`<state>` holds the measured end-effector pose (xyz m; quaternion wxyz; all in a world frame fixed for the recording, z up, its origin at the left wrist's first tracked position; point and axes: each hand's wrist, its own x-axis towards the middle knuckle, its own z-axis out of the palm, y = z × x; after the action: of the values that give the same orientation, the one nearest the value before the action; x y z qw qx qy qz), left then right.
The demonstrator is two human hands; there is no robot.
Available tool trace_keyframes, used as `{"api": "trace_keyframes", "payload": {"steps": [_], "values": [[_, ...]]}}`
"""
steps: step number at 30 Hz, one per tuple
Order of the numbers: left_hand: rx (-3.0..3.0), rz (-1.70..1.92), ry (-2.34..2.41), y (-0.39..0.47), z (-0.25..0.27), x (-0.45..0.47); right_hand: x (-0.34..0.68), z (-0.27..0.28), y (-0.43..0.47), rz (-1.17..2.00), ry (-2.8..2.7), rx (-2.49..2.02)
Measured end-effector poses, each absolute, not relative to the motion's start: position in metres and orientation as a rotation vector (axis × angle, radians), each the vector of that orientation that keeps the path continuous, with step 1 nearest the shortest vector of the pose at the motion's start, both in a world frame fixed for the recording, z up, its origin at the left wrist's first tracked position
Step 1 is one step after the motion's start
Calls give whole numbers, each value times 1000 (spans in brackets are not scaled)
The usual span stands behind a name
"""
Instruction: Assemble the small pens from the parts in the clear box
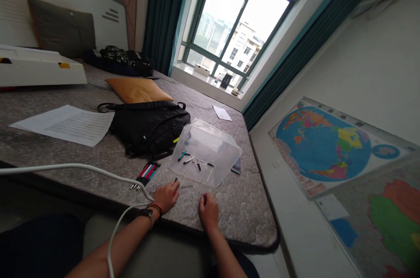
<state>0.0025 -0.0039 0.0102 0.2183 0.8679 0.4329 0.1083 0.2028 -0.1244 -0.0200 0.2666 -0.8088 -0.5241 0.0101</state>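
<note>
My left hand (pixel 166 196), with a watch and red band on its wrist, is closed at the mattress's front edge. A small black pen cap-like piece (pixel 176 179) sticks up from its fingertips. My right hand (pixel 209 211) rests on the mattress with its fingers curled; whatever they may hold is hidden. Several pens (pixel 147 173) in black, red and teal lie side by side just beyond my left hand. Past both hands, a clear plastic bin (pixel 226 155) lies tilted with its opening toward me. Loose pen parts (pixel 197 163), white, black and teal, are in it.
A black backpack (pixel 151 127) lies left of the bin, near printed paper (pixel 70 125) and an orange cushion (pixel 138 90). A white cable (pixel 82 166) crosses over my left wrist. A phone-like object (pixel 236 166) lies right of the bin. Wall maps (pixel 324 147) hang right.
</note>
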Motion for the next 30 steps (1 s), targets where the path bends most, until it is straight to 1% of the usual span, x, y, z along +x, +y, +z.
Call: {"api": "trace_keyframes", "payload": {"steps": [4,10,14,19,25,30], "values": [[2373,378,1193,-6,7,2,198,-12,-124,12,-1467,-2238],[2405,458,1165,-5,2,2,217,-13,-139,70,-1608,-2169],[2441,439,1109,-5,1,3,222,-14,-144,63,-1533,-2257],[2444,331,1042,4,7,13,223,-13,-141,114,-1485,-2283],[2508,331,832,20,26,77,225,-17,-141,162,-1451,-2272],[2578,321,817,32,47,141,225,-13,-142,193,-1418,-2275]]}}
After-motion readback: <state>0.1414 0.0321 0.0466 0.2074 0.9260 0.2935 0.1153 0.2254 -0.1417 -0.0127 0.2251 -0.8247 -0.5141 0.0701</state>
